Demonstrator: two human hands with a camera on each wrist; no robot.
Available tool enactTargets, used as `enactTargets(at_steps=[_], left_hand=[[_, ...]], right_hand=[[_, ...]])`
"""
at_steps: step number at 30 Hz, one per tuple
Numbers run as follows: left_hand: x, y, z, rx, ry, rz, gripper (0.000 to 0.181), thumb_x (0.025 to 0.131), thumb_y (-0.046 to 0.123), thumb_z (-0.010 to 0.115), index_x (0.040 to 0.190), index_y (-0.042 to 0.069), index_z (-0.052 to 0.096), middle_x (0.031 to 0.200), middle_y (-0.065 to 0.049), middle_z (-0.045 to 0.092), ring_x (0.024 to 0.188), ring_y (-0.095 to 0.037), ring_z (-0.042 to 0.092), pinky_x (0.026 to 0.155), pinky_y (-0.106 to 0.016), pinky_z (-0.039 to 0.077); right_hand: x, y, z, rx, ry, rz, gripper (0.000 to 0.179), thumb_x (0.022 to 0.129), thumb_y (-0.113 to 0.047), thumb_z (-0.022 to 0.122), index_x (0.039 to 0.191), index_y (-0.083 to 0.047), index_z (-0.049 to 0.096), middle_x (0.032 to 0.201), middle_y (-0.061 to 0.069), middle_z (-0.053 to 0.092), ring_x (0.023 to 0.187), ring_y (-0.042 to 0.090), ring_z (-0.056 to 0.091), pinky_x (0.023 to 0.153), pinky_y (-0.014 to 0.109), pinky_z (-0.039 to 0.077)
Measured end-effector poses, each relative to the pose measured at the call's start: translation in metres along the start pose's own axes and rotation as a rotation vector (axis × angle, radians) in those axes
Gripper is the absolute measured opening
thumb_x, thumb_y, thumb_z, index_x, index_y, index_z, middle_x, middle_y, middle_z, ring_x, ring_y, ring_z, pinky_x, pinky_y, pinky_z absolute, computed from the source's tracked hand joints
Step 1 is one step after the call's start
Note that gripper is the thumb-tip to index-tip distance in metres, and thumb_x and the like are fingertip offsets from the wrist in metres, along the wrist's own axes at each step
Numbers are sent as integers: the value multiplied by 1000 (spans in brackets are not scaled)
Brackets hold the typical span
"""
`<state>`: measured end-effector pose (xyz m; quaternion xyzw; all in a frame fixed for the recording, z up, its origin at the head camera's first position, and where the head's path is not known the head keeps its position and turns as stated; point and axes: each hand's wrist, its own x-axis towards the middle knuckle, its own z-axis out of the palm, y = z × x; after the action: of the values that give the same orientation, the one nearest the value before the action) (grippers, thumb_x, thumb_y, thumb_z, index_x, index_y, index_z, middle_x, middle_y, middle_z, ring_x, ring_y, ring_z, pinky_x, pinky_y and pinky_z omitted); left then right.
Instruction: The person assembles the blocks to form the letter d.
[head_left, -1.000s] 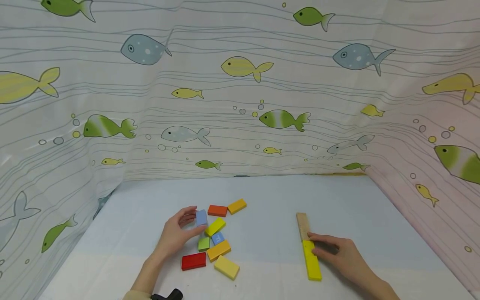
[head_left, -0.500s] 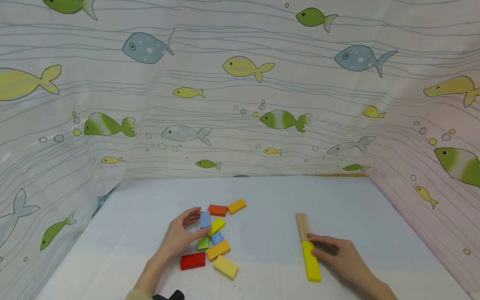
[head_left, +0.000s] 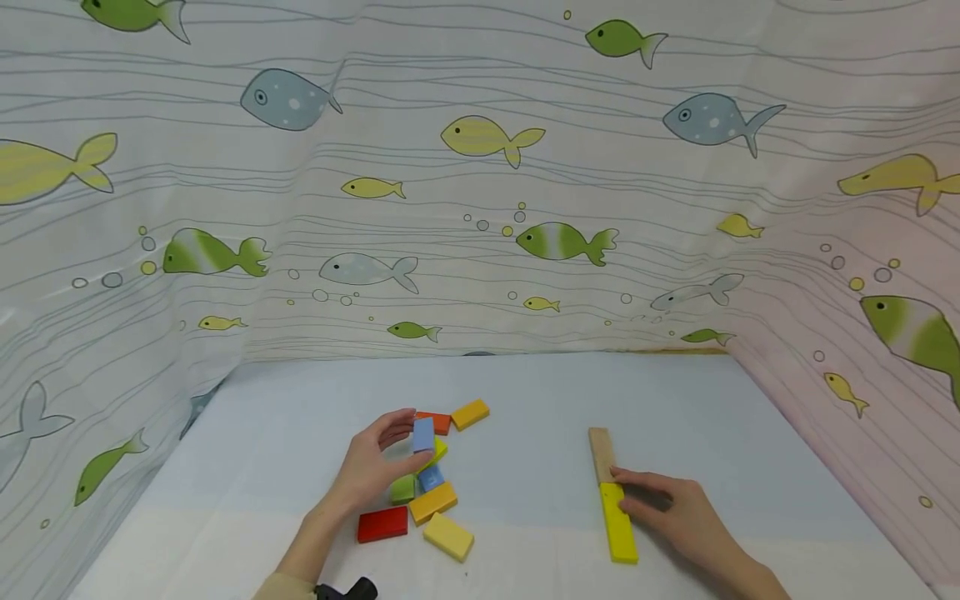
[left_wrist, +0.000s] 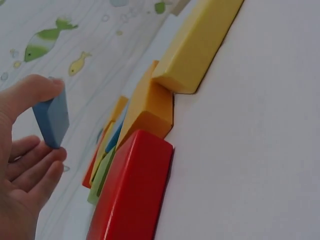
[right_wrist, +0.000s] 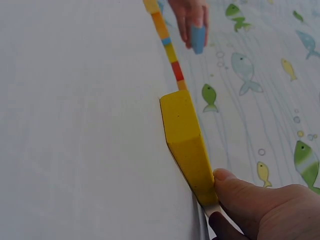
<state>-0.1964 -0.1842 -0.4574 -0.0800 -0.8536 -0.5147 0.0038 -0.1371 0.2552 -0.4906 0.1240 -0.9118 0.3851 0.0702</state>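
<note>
My left hand (head_left: pixel 367 471) pinches a light blue block (head_left: pixel 423 434) between thumb and fingers, raised above a group of coloured blocks. In the left wrist view the thumb presses one end of this blue block (left_wrist: pixel 54 117) and fingertips support the other. My right hand (head_left: pixel 678 512) rests beside a row of two blocks laid end to end. Its index finger touches near the joint between the plain wooden block (head_left: pixel 602 454) and the yellow block (head_left: pixel 618 525), its thumb against the yellow one. The right wrist view has the yellow block (right_wrist: pixel 185 132) close up.
Around the left hand lie a red block (head_left: pixel 382 525), a pale yellow block (head_left: pixel 449 536), orange blocks (head_left: pixel 433 502), a green block (head_left: pixel 402 490) and a smaller blue block (head_left: pixel 431 478). Fish-patterned curtains (head_left: pixel 480 200) enclose the white table (head_left: pixel 540 467).
My left hand has moved slightly right with the light blue block, now above the yellow block in the group. The right hand and its two-block row stay put.
</note>
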Motion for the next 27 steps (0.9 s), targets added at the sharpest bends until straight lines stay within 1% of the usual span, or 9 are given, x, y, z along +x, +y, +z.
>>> enactTargets(at_steps=[4, 7, 13, 16, 21, 25, 27], left_hand=[[4, 7, 8, -20, -16, 36, 73, 80, 29, 85, 142, 10, 52, 130, -4, 64, 123, -24, 61, 107, -40, 48], [6, 13, 14, -24, -24, 66, 70, 80, 26, 85, 140, 9, 53, 129, -5, 65, 121, -25, 62, 106, -43, 48], [10, 25, 29, -22, -25, 104, 66, 80, 23, 85, 138, 10, 56, 126, -4, 66, 114, -23, 65, 104, -46, 50], [13, 30, 38, -16, -37, 126, 64, 81, 24, 84, 137, 10, 56, 124, -4, 67, 114, -26, 65, 103, -46, 51], [18, 39, 51, -39, -64, 155, 65, 81, 26, 84, 137, 7, 56, 124, -5, 66, 118, -30, 63, 105, -49, 49], [21, 45, 63, -75, -105, 159, 67, 82, 26, 83, 138, 4, 54, 125, -7, 65, 121, -35, 61, 106, -50, 47], [21, 47, 69, -90, -127, 159, 67, 83, 27, 82, 138, 4, 53, 126, -7, 65, 122, -36, 60, 106, -50, 47]], right_hand=[[-1, 0, -1, -11, 8, 0, 34, 84, -40, 78, 117, -33, 73, 121, -19, 69, 116, 7, 64, 97, 27, 54], [-2, -1, 0, -6, 6, 19, 34, 84, -40, 78, 116, -34, 73, 121, -20, 69, 116, 7, 64, 97, 26, 53], [-1, -1, 0, 1, -17, 40, 35, 83, -41, 78, 117, -34, 72, 123, -18, 69, 118, 10, 64, 98, 33, 54], [0, -1, 0, 3, -22, 45, 36, 83, -41, 79, 118, -34, 72, 123, -19, 68, 119, 10, 63, 99, 34, 54], [0, 1, 0, 6, -10, 33, 36, 82, -40, 79, 117, -34, 73, 122, -21, 68, 118, 7, 63, 98, 28, 53], [0, 1, 0, 4, -9, 30, 37, 82, -40, 79, 118, -33, 73, 122, -20, 68, 117, 7, 64, 98, 28, 53], [0, 1, 0, 8, -15, 46, 37, 82, -40, 79, 117, -34, 73, 122, -21, 68, 118, 7, 63, 98, 28, 53]])
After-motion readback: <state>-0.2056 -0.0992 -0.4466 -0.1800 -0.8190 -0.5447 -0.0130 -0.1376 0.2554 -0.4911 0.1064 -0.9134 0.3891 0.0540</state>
